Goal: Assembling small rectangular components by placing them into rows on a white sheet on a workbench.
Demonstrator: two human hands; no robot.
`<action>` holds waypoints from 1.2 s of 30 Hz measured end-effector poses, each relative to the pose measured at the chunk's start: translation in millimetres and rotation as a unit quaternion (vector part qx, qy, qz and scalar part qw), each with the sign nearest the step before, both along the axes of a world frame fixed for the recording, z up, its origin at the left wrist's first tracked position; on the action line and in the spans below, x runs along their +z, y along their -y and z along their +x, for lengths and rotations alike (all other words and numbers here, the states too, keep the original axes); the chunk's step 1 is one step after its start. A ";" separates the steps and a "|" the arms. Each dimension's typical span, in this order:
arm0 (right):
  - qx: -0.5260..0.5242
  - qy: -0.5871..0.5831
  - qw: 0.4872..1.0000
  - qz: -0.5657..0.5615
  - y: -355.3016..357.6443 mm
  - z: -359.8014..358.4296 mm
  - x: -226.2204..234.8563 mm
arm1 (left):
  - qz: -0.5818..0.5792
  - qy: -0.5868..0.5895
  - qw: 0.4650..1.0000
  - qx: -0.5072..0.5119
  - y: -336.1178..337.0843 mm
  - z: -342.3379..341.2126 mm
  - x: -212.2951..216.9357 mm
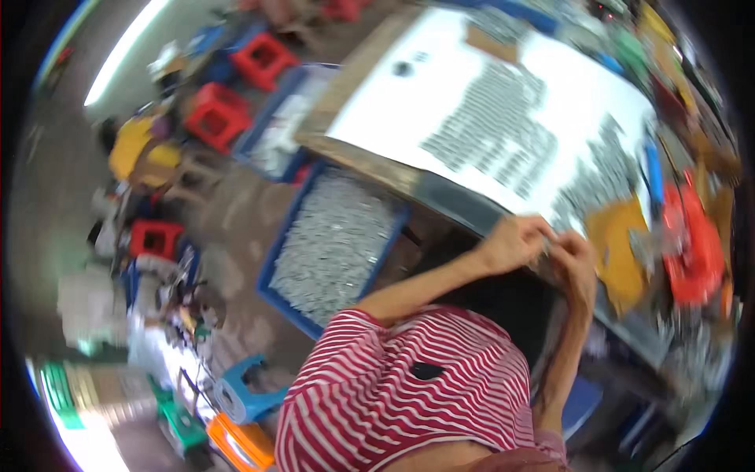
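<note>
At the near edge of the table my left hand and my right hand come together, fingertips almost touching. Both are closed in a pinch. Whatever sits between the fingertips is too small and blurred to name. Just beyond them, a white sheet covers the tabletop. Small grey pieces lie on it in neat rows, and a loose heap of similar grey pieces is nearest my right hand. A yellow-brown cardboard piece lies beside that hand.
Left of the table, a blue crate holds many small grey-white pieces. Another blue crate stands behind it. Red stools and a person in yellow are farther left. A red plastic thing sits at the right.
</note>
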State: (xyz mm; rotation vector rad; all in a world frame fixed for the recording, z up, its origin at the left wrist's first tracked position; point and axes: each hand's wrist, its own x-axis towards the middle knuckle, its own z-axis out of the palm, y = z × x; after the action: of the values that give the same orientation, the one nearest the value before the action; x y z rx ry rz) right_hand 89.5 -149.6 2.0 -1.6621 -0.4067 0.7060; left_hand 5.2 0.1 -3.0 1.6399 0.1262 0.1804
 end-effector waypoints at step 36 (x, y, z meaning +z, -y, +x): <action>0.033 0.049 0.994 0.090 14.4 -19.9 14.6 | -0.254 -0.103 0.957 -0.095 10.4 -10.2 1.7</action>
State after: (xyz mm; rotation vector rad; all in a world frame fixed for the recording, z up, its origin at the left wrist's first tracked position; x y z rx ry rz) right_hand 69.6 -164.0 16.6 -1.5218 -0.5797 0.6195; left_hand -4.9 -10.3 -1.3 1.1440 0.1592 -0.1629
